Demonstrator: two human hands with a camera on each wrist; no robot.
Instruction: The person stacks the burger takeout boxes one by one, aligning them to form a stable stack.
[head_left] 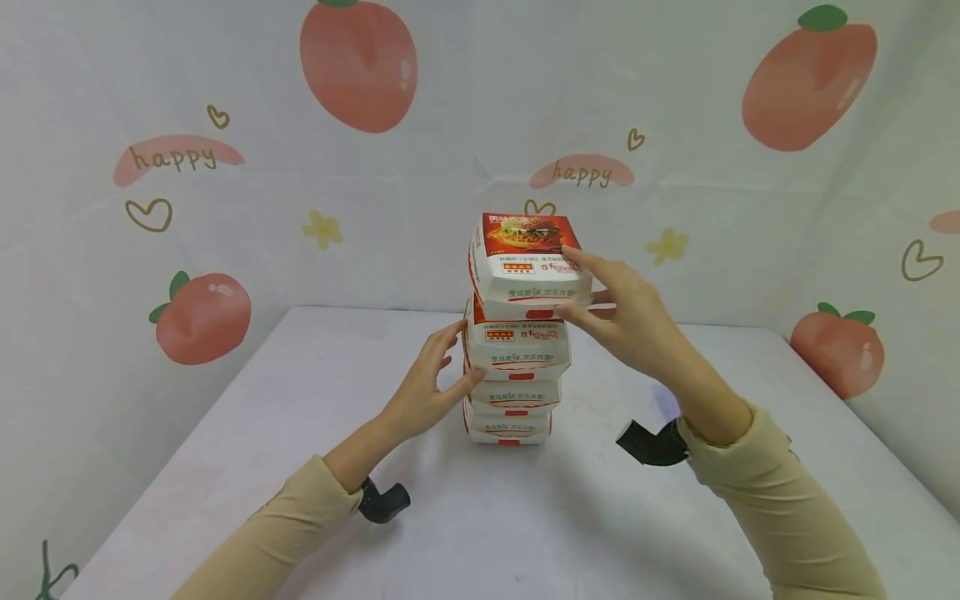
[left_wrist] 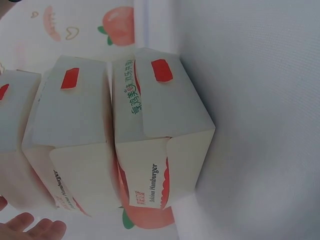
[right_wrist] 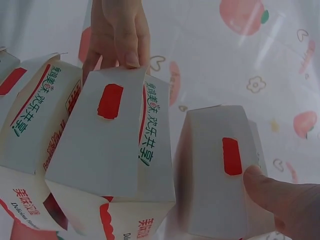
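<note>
Several white and red hamburger boxes stand in a column on the table, as the head view shows. My right hand [head_left: 630,308] grips the topmost hamburger box [head_left: 528,267] at its right side, thumb on the front and fingers on the lid. In the right wrist view a gap separates this box [right_wrist: 215,170] from the second box [right_wrist: 100,135]. Against the left side and front corner of the second box [head_left: 525,350] rests my left hand [head_left: 427,383], its fingers fairly straight. Under it sit the third box [head_left: 517,396] and the bottom box [head_left: 510,429].
A white table [head_left: 480,517] carries the column near its middle. Behind it hangs a pale curtain [head_left: 450,183] printed with fruit, hearts and "happy". Black wrist-worn pieces [head_left: 384,503] stick out below both sleeves.
</note>
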